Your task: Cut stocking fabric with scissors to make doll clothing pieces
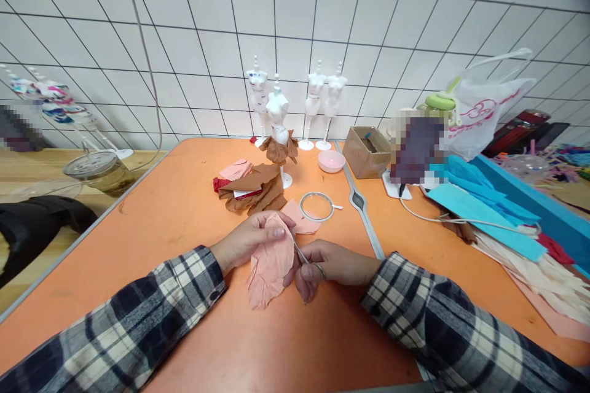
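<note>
My left hand [258,234] pinches a wrinkled piece of pink crepe paper [271,273] that hangs down over the table. In my right hand [318,263] is a pair of small metal scissors [299,250], fingers through the handles. The blades lie along the right edge of the paper; how far they are parted is hard to see. Just beyond my hands, another pink piece [302,224] lies flat, partly under a clear round ring [316,207] with a white tab. Brown crepe paper [262,187] is heaped behind my left hand.
Mini dress forms stand by the tiled wall; one [278,107] wears a brown skirt. A pink bowl [331,161] and a cardboard box [367,152] sit right of them. Coloured paper sheets [488,218] and a phone on a stand [417,147] with a cable are at the right.
</note>
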The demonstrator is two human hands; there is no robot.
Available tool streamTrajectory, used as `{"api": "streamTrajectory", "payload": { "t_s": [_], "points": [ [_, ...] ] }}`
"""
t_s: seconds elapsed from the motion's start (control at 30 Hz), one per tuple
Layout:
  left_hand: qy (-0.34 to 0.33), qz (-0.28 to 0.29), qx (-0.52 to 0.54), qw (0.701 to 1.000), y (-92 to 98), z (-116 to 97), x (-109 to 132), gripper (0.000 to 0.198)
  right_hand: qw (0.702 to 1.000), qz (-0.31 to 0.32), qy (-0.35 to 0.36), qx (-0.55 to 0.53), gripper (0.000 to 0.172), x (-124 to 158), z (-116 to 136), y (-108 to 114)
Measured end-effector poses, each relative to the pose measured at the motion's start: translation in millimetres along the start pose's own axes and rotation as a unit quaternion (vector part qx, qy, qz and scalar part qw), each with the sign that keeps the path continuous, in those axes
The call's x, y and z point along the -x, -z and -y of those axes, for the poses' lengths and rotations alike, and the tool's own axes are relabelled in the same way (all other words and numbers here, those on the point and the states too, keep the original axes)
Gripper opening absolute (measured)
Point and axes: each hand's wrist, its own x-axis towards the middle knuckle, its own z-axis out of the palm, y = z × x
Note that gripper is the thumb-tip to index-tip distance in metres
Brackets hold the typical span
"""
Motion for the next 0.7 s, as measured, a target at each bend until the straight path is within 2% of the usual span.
{"api": "streamTrajectory", "payload": {
  "t_s": [0.13,0.33,0.43,0.5,0.63,0.7],
  "points": [
    [-0.005,0.004,-0.058,0.998,1.8,1.5,-1.3,0.029,1.0,0.003,-0.002,0.003,0.056,-0.6,0.0,-0.8],
    [-0.003,0.062,-0.093,0.994,5.5,2.1,-2.9,0.028,1.0,0.009,-0.006,0.014,0.058,-1.5,2.6,-2.1],
    [-0.001,0.072,-0.094,0.993,5.9,1.8,-2.8,0.029,1.0,0.002,0.008,0.028,0.056,-1.0,2.9,-1.7],
    [0.002,0.05,-0.078,0.996,5.4,1.6,-2.3,0.03,0.999,-0.007,0.018,0.032,0.056,-0.7,2.7,-1.3],
    [-0.022,-0.032,-0.009,0.999,3.6,-1.1,-1.5,0.033,0.999,-0.021,0.02,0.032,0.055,-0.6,3.0,-1.2],
    [-0.031,-0.048,0.006,0.998,3.2,-3.1,-1.4,0.032,0.999,-0.023,0.018,0.032,0.053,-0.4,3.5,-1.1]
  ]
}}
